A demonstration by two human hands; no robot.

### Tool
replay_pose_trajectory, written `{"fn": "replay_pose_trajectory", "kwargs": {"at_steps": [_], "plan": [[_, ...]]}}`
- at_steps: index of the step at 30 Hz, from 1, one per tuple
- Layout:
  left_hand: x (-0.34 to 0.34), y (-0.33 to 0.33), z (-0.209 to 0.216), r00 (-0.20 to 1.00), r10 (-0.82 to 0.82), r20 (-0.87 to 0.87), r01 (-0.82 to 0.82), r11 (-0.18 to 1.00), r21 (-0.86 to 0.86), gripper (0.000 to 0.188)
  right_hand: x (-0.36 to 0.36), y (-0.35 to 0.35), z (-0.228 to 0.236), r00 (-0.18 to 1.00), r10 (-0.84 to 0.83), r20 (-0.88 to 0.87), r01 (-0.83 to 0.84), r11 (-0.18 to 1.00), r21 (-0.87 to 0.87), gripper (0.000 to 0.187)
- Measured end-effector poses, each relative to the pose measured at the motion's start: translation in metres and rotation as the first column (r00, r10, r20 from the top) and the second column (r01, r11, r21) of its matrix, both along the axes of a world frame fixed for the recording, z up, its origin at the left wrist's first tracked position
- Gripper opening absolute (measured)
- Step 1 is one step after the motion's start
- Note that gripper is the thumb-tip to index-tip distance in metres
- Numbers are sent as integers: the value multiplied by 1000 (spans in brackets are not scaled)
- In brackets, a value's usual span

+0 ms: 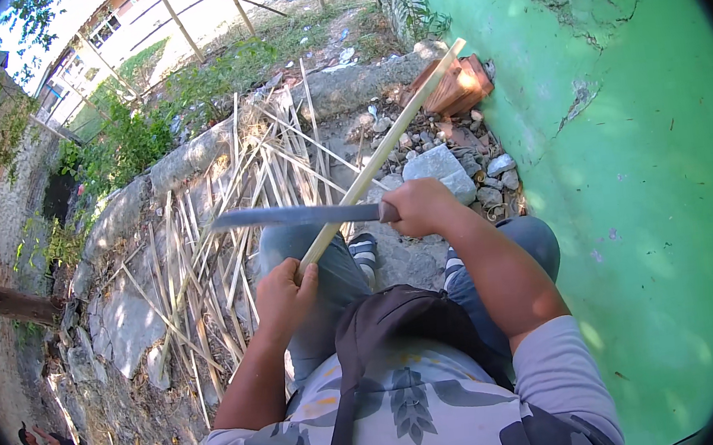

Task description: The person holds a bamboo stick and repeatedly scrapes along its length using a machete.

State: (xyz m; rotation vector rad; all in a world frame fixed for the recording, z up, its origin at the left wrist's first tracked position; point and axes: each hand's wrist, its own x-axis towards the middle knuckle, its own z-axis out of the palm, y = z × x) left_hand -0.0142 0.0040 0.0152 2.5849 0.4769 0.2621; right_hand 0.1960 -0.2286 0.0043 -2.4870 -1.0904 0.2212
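A dark bag (401,318) is worn across the front of the body. Ahead of it, near the left knee (288,245), the lower end of a pale strip (378,158) of wood or bamboo is clamped in the left hand (284,298), with the thumb laid along its face. The strip is held raised and slants forward to the right. The handle of a knife (291,216) is enclosed by the right hand (424,207). The blade is pointed left and is set across the strip just beyond the left hand; blade contact cannot be confirmed.

The strip is judged to be light, stiff with slight spring, and not slippery if dry; splinters may be met at its edges. It is best gripped at the lower end, clear of the blade. The knife is judged to be rigid and heavier; it should be held by the handle only.

Beyond the left knee, a loose pile of similar strips (192,266) is spread on the ground (128,320). Grey stone blocks (438,172) are located near a green wall (660,217). Farther out, reddish-brown tiles (459,86) are stacked. A low stone kerb (342,89) is bordered by plants (135,141).
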Motion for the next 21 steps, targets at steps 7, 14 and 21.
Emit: {"fn": "replay_pose_trajectory", "kwargs": {"at_steps": [7, 14, 21], "plan": [[5, 14, -10, 999, -34, 15, 36, 991, -131, 36, 25, -7, -8, 997, 34, 67, -34, 999, 3, 17], [12, 7, -11, 1000, 21, 2, -21, 989, -144, 38, 43, -32, -22, 945, -311, -98, 323, 932, 161, 31], [20, 0, -4, 999, 16, -51, -27, 976, -216, 38, 40, -42, -11, 979, -200, -34, 202, 973, 113, 36]]}}
